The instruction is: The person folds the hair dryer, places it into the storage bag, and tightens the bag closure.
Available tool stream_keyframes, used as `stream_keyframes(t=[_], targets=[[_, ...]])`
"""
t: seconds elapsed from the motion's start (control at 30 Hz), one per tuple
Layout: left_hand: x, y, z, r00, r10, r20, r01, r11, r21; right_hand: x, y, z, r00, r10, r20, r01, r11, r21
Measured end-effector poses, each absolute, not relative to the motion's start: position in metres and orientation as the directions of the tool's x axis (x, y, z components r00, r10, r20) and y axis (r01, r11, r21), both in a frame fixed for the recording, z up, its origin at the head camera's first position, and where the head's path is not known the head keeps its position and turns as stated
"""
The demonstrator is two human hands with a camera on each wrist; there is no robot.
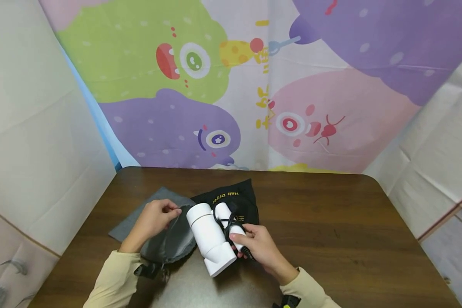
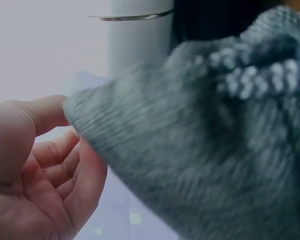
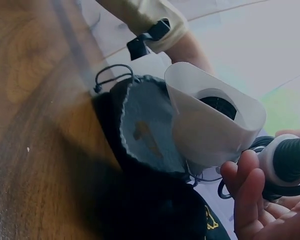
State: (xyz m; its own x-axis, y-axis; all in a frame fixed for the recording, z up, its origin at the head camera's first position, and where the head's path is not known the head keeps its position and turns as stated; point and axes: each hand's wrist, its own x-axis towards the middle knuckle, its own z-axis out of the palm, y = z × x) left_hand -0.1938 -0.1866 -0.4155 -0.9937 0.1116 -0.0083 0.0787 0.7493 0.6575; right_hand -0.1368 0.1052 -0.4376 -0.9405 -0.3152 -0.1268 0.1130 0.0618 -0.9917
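My left hand point(image 1: 155, 219) pinches the rim of a grey drawstring pouch point(image 1: 180, 237) between thumb and fingers; the left wrist view shows the pinched fabric point(image 2: 155, 130) close up. The pouch's mouth gapes beside a white hair dryer point(image 1: 207, 233), whose nozzle point(image 3: 215, 120) points toward the person. My right hand point(image 1: 259, 244) grips the dryer's white handle point(image 1: 236, 235), around which a black cord point(image 3: 280, 190) is wound. The right wrist view shows the pouch's scalloped mouth point(image 3: 150, 125) just behind the nozzle. The dryer hides part of the pouch.
Behind the dryer, a black bag point(image 1: 248, 199) with yellow "Hair Dryer" lettering lies on the brown wooden table point(image 1: 323, 222). Flat grey fabric point(image 1: 132, 218) spreads beyond the left hand. A cartoon-printed cloth point(image 1: 250, 149) hangs at the table's far edge, with pale sheets at both sides.
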Motion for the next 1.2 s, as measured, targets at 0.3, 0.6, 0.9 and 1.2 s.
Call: stream_keyframes(t=[0.3,0.6,0.9,1.2], targets=[[-0.194,-0.180,-0.410,-0.993,0.116,0.002,0.089,0.750,0.655,-0.132,0.090,-0.438,-0.942,-0.332,-0.050,0.026,0.077,-0.997],[-0.192,-0.178,-0.409,-0.993,0.114,0.014,0.096,0.756,0.648,-0.128,0.074,-0.440,-0.942,-0.335,0.014,-0.104,0.251,-0.962],[-0.191,-0.175,-0.411,-0.994,0.113,0.011,0.091,0.742,0.664,-0.123,0.063,-0.447,-0.930,-0.343,0.133,-0.269,0.387,-0.882],[-0.188,-0.166,-0.414,-0.993,0.114,0.010,0.090,0.720,0.688,-0.120,0.052,-0.453,-0.921,-0.351,0.168,-0.318,0.433,-0.843]])
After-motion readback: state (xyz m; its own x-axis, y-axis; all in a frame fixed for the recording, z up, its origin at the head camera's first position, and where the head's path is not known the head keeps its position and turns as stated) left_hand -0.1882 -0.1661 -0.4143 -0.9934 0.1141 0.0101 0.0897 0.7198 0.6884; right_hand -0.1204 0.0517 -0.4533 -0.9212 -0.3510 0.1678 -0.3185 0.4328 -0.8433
